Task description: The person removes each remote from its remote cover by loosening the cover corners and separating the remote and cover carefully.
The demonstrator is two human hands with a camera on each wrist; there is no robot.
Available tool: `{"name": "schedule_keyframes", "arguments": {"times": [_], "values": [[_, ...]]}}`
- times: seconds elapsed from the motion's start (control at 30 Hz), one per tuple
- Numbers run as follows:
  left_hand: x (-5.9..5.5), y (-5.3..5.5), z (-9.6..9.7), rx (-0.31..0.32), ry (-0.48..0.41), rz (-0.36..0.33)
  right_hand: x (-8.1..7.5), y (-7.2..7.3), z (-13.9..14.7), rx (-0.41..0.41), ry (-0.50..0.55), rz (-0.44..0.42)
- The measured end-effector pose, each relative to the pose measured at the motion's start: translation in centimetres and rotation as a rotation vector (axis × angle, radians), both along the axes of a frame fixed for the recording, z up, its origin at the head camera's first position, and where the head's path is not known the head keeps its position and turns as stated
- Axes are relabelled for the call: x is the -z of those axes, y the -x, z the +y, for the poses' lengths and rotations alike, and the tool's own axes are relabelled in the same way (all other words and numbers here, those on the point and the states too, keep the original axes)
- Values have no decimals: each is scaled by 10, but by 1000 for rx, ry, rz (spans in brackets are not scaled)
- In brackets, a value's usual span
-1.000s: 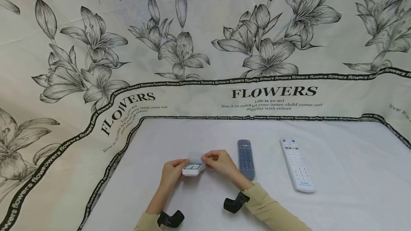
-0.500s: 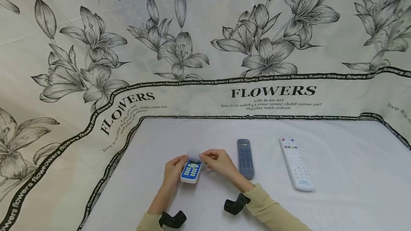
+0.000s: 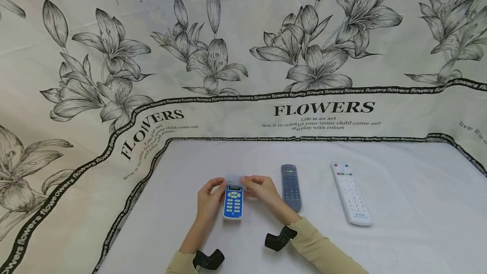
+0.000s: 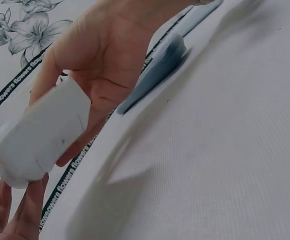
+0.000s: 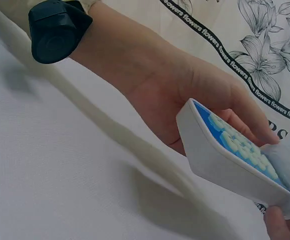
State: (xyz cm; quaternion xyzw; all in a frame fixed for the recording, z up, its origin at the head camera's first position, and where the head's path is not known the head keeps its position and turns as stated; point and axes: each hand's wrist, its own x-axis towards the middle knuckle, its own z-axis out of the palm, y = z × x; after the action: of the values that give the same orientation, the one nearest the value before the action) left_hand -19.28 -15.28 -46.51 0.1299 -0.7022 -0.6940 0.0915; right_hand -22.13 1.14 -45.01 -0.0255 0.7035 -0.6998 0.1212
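A small white remote control (image 3: 233,207) with a blue face and pale keys is held off the table, its keypad turned to the head camera. Over its top end sits a translucent plastic film (image 3: 233,179), crumpled in the right wrist view. My left hand (image 3: 209,198) holds the remote by its upper left side; its fingertips (image 4: 31,207) support the far end in the left wrist view. With thumb and fingers, my right hand (image 3: 264,190) pinches the film at the upper right. The remote's plain white back (image 4: 45,131) faces the left wrist camera.
To the right of the hands lies a dark grey-blue remote (image 3: 291,187), close to the right forearm. Farther right is a longer white remote (image 3: 351,193). A white cloth (image 3: 414,206) covers the table, and a flower-printed curtain (image 3: 243,71) rises behind it.
The small remote has swung from showing its bottom end to showing its whole blue face, upright and slightly farther right. The left hand has shifted up and right; more film shows above the remote.
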Motion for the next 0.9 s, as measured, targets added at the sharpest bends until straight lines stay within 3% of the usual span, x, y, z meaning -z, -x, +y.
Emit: {"name": "schedule_keyframes", "arguments": {"times": [0.17, 0.37, 0.5, 0.73, 0.9], "values": [[-3, 0, 1, 47, -24, -24, 3, 0, -2, 84, 68, -15], [-5, -6, -1, 215, -17, -140, 3, 3, -1, 141, 118, -29], [-4, -8, -2, 277, 19, -174, 4, 4, 2, 128, 140, -52], [-3, -10, -2, 285, -11, -183, 4, 7, 7, 22, 156, -95], [-3, -12, -3, 276, -18, -166, 0, 11, 6, 21, 125, -131]]}}
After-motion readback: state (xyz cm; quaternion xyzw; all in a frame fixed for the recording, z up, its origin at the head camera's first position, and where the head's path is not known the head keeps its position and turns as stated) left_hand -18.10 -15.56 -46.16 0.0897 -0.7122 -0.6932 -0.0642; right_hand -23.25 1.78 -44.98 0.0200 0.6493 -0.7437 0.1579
